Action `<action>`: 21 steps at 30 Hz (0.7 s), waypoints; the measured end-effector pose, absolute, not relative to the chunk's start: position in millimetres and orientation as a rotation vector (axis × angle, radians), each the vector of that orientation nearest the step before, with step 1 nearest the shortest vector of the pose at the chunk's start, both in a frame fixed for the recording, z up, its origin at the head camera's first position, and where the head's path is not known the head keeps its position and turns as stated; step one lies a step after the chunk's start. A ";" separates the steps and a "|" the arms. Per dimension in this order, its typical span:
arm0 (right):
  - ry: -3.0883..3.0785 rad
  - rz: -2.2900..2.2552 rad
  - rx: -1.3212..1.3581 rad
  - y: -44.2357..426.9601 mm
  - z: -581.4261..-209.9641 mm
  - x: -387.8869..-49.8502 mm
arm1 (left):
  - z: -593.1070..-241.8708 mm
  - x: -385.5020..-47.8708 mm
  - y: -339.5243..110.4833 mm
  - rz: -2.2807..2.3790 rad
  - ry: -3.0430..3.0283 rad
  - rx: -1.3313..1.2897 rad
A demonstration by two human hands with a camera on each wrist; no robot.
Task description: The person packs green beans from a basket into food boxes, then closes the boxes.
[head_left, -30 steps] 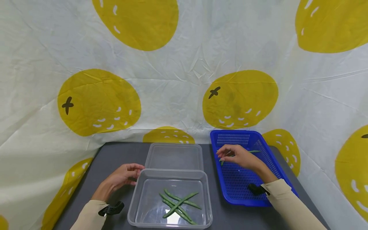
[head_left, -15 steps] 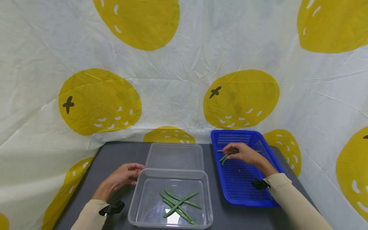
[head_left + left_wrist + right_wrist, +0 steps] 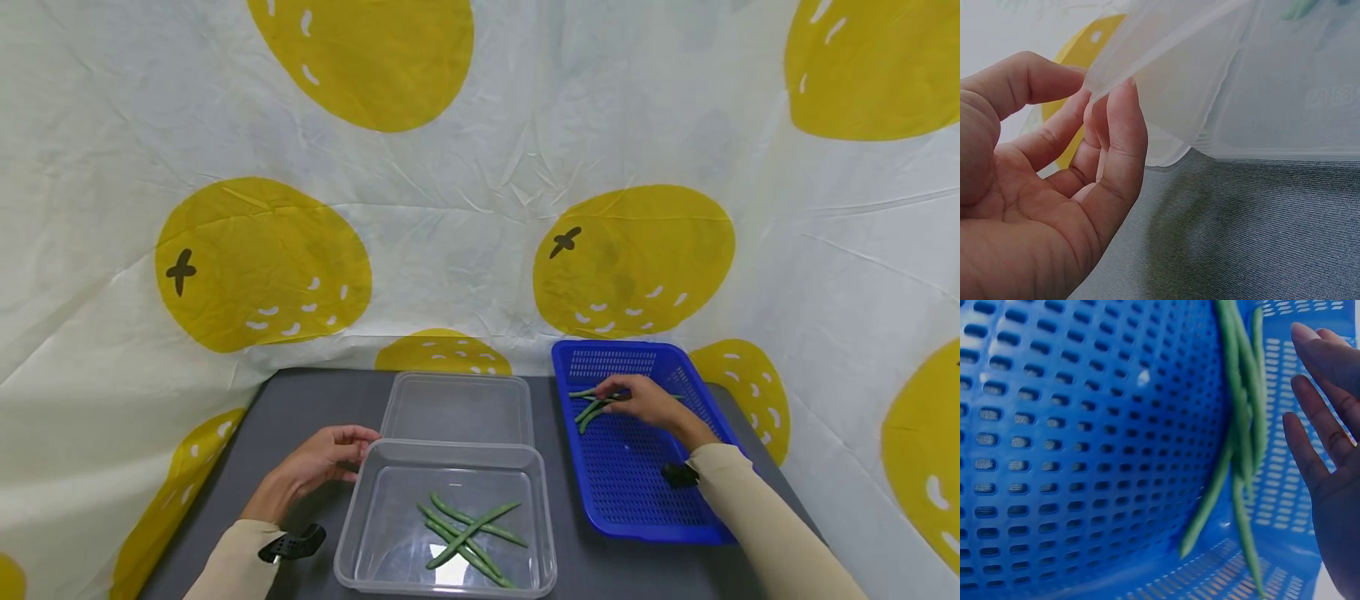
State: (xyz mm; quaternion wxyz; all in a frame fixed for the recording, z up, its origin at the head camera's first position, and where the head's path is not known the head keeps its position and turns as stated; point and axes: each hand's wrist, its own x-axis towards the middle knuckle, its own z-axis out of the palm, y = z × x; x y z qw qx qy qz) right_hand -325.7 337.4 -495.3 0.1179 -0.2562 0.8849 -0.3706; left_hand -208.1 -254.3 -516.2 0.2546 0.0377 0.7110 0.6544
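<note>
My left hand (image 3: 330, 458) grips the back left rim of a clear plastic container (image 3: 442, 591); in the left wrist view the thumb and curled fingers meet at the rim corner (image 3: 1107, 78). Several green beans (image 3: 468, 533) lie crossed on the container's floor. In the blue perforated basket (image 3: 622, 492), a small bunch of further green beans (image 3: 1241, 406) lies together near the far side. Over this bunch hovers my right hand (image 3: 641, 402), its fingers parted and apart from the beans in the right wrist view, holding nothing.
A clear plastic lid (image 3: 457, 408) lies flat behind the container. Grey tabletop (image 3: 315, 400) surrounds everything, backed by a white cloth (image 3: 450, 267) printed with yellow fruit. The basket's raised walls stand around the right hand.
My right hand has shifted slightly right over the basket, away from its left wall, so more of the bean bunch shows. My left hand stays at the container rim.
</note>
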 end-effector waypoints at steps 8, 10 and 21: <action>2.581 -1.086 -0.699 347.6 -506.7 -328.6 | -516.3 -208.3 -254.5 1.777 1.922 0.102; 2.584 -1.079 -0.700 349.5 -508.8 -329.1 | -516.4 -208.6 -254.4 1.776 1.921 0.106; 2.686 -0.928 -0.731 349.1 -512.2 -331.5 | -514.8 -208.1 -253.8 1.773 1.926 0.085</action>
